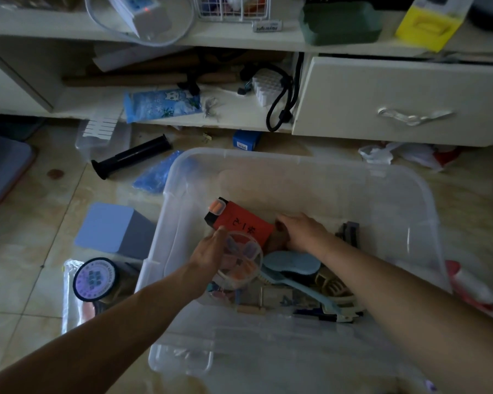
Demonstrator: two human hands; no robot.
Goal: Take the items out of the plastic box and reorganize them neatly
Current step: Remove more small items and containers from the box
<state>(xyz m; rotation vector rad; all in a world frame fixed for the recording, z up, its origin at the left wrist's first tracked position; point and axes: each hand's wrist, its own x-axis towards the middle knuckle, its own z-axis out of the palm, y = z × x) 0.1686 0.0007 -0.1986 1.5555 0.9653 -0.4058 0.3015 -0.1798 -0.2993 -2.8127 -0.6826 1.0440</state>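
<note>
- Floor [26, 268]: glossy beige tiles, dimly lit, strewn with loose items; a white cabinet with an open shelf [165, 118] runs along the 12 o'clock edge, and one drawer [396, 98] stands pulled out at 1 o'clock.
- Floor items, 9 to 11 o'clock: one round tin [96, 279] with a printed lid lying on a plastic bag, one grey-blue box [114, 227], one black tube [131, 159], one blue mesh bag [157, 173].
- Plastic box [410, 194]: one large, clear, lidless bin with rounded corners, at centre frame on the floor; the far half of its base is bare, the contents lie crowded toward 6 o'clock.
- Contents: one red carton [245, 224] with black characters, one small clear case holding orange pieces resting on its far corner, one light-blue brush [291, 263], one tan hair claw [333, 288], plus smaller objects too dim to identify.
- Left hand [208, 251]: fingers curled around one round clear compartment case [241, 263], held above the contents.
- Right hand [302, 230]: palm down, fingers bent at the red carton's right end; whether it grips cannot be told.
</note>
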